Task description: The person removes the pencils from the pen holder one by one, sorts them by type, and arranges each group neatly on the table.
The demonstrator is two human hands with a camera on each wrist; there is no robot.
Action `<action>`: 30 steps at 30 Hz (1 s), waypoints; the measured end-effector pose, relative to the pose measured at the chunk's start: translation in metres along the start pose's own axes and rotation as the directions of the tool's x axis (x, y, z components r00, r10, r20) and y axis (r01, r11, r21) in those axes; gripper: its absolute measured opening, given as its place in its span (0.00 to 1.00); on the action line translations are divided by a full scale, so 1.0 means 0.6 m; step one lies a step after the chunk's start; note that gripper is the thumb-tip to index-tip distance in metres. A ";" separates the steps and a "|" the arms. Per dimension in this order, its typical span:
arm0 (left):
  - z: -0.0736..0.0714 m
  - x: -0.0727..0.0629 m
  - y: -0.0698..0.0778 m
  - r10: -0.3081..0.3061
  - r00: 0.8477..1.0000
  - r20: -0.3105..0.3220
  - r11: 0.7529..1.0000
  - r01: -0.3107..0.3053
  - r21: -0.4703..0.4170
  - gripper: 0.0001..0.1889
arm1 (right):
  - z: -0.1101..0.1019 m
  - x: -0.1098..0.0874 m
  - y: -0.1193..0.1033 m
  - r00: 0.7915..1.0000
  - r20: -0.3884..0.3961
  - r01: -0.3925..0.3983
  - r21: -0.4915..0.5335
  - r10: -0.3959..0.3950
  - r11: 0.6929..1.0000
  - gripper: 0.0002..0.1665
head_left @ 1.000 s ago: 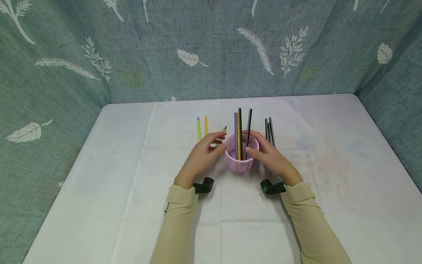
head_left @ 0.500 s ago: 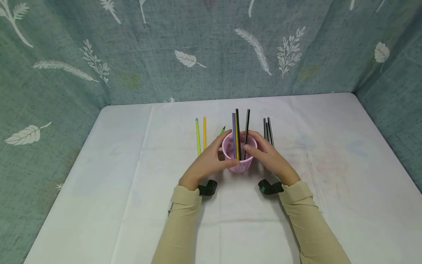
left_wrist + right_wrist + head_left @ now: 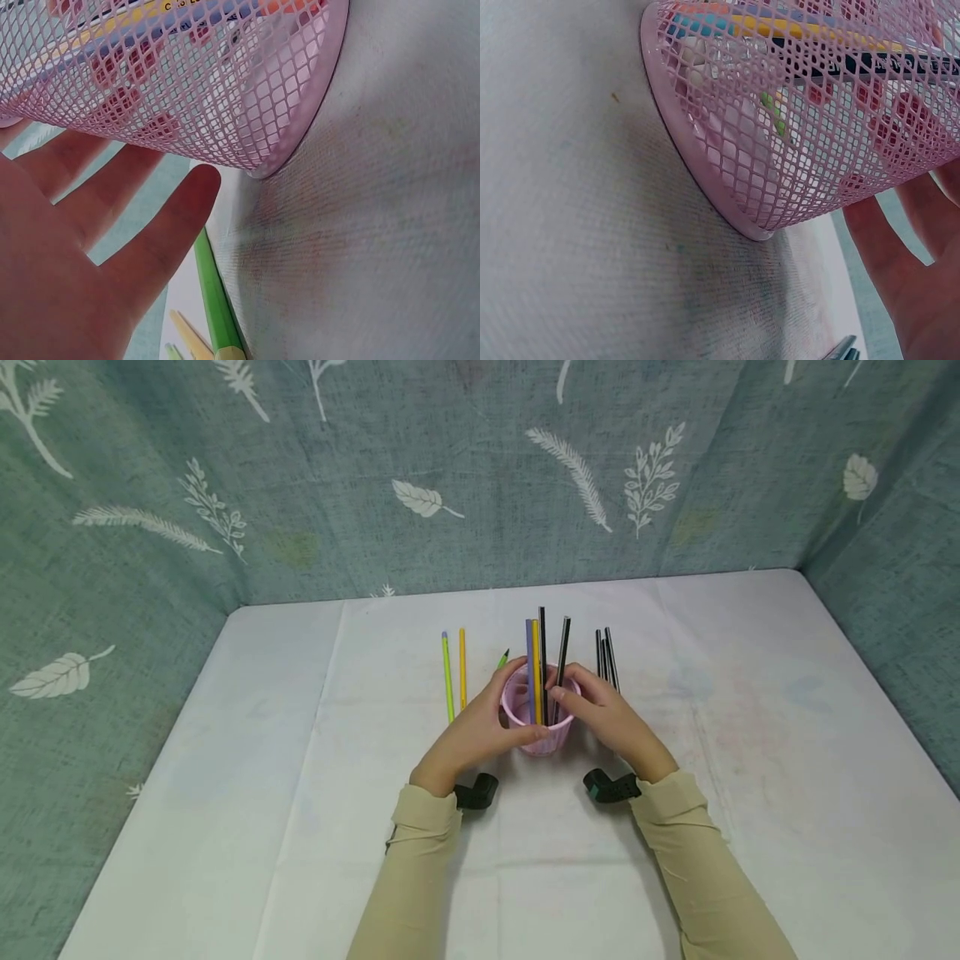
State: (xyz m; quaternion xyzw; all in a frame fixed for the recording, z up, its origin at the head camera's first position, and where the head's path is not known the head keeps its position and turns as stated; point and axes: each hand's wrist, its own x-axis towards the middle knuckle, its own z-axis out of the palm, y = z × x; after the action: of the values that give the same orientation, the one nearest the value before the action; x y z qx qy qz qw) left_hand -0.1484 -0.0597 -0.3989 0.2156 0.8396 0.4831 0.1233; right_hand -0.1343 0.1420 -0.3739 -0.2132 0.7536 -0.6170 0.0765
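While the left hand curls round the pink plastic mesh cup upright on the white-covered bench and the right seems to pinch a slim black pencil inside, a sideways tug could tip it.

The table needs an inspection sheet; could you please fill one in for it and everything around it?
Surface: table, white-covered, creased, faintly stained.
Job's things: pink cup, upright, pencils inside; loose green pencils and yellow pencil to its left, black pencils right.
Clutter: nothing seen.
Hands: left hand holds the cup; right hand at the cup's right rim, beside a black pencil, grip unclear.
Cables: nothing seen.
Surroundings: green leaf-print curtain.
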 end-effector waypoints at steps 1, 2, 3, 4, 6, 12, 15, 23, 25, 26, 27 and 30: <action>0.000 0.000 -0.001 -0.004 1.000 -0.002 1.000 0.004 0.007 0.47 | 0.000 0.000 -0.001 1.000 -0.003 0.003 -0.008 -0.003 1.000 0.10; 0.000 -0.001 -0.001 -0.006 1.000 -0.003 1.000 0.007 0.011 0.46 | 0.000 0.000 -0.001 1.000 -0.004 0.003 -0.010 -0.003 1.000 0.10; 0.000 -0.001 -0.001 -0.008 1.000 -0.005 1.000 0.008 0.014 0.46 | 0.000 0.000 -0.002 1.000 -0.004 0.001 -0.010 -0.001 1.000 0.11; 0.000 -0.001 -0.001 -0.011 1.000 -0.003 1.000 0.011 0.014 0.46 | 0.001 0.000 -0.002 1.000 -0.004 -0.006 -0.014 0.006 1.000 0.11; 0.000 -0.003 -0.001 -0.022 1.000 0.002 1.000 0.022 0.020 0.46 | 0.001 -0.001 -0.002 1.000 -0.008 -0.022 -0.018 0.022 1.000 0.11; -0.001 -0.004 0.001 -0.038 0.999 0.010 0.999 0.038 0.018 0.46 | 0.003 -0.002 0.001 0.999 -0.022 -0.040 -0.023 0.039 0.999 0.13; -0.002 -0.003 0.003 -0.045 0.999 0.011 0.999 0.044 0.010 0.46 | 0.003 -0.001 0.000 0.999 -0.029 -0.035 -0.013 0.034 0.999 0.14; -0.003 -0.005 0.005 -0.036 0.999 0.013 0.999 0.035 0.015 0.47 | 0.004 -0.001 -0.001 0.999 -0.031 -0.031 -0.009 0.030 0.999 0.13; -0.003 -0.005 0.005 -0.048 0.999 0.013 0.999 0.047 0.015 0.47 | 0.004 -0.001 -0.001 0.999 -0.032 -0.026 -0.013 0.025 1.000 0.13; -0.002 -0.005 0.004 -0.050 0.999 0.012 0.999 0.050 0.015 0.47 | 0.005 -0.001 -0.001 0.999 -0.033 -0.024 -0.013 0.024 1.000 0.13; -0.002 -0.005 0.004 -0.053 0.999 0.012 0.999 0.053 0.014 0.47 | 0.005 -0.001 -0.001 0.999 -0.034 -0.023 -0.015 0.023 1.000 0.13; -0.001 -0.005 0.003 -0.061 0.998 0.012 0.998 0.060 0.011 0.46 | 0.005 -0.001 0.001 0.999 -0.032 -0.019 -0.010 0.018 1.000 0.13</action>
State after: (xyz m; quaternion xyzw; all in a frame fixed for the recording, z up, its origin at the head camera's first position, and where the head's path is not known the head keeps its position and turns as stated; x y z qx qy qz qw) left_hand -0.1455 -0.0609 -0.3971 0.1937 0.8475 0.4733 0.1419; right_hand -0.1324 0.1394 -0.3752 -0.1966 0.7598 -0.6159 0.0690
